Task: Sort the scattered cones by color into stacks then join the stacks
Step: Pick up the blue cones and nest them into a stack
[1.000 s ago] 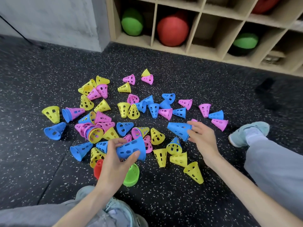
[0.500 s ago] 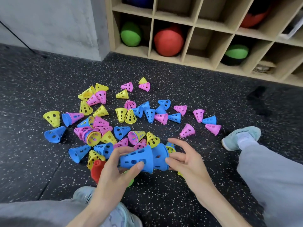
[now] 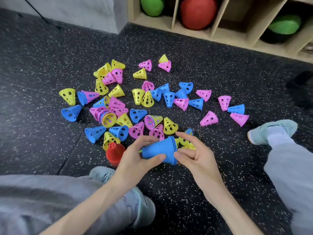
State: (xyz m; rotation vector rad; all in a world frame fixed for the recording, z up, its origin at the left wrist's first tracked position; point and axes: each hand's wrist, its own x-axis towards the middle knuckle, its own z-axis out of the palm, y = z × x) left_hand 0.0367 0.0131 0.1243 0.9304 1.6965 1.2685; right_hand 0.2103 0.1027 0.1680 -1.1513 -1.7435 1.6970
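Speckled rubber floor [image 3: 186,184] | left hand [image 3: 133,160] grip: perforated blue cone stack [image 3: 159,150] | right hand [image 3: 194,155] grip loose

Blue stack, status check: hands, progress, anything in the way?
Left hand grips blue stack; right hand open at its rim. Blue cones loose on floor. Nothing blocking.

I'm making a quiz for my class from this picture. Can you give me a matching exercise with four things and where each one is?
Things:
1. blue stack
2. red cone
3. red ball
4. shoe

Places:
A. in the shelf
B. on the floor, far right
C. held in the left hand
D. on the floor, left of that hand

Pairs: 1-C, 2-D, 3-A, 4-B
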